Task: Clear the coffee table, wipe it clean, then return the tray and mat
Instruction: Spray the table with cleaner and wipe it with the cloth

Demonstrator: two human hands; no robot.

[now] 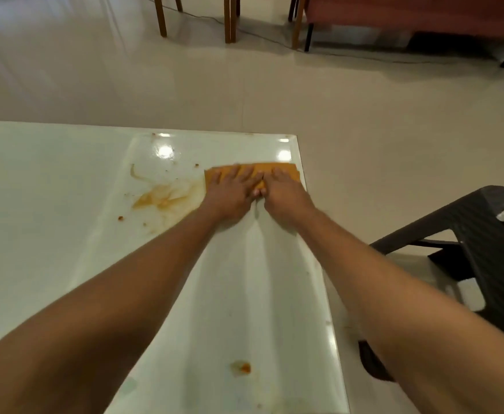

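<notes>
Cloth (277,168), orange: flat near far right corner of coffee table (50,180), beside brown smear (164,198). Left hand (233,189) and right hand (283,192) press it, fingers straight, gripping nothing. Likely soft, light, limp; best driven under flat palms, lifted by an edge

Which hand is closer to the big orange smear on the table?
Left. The left hand presses the orange cloth beside the smear; the right hand lies farther right.

orange cloth (277,169): flat, far right corner | coffee table (50,204): glossy white, orange-brown smears
</notes>
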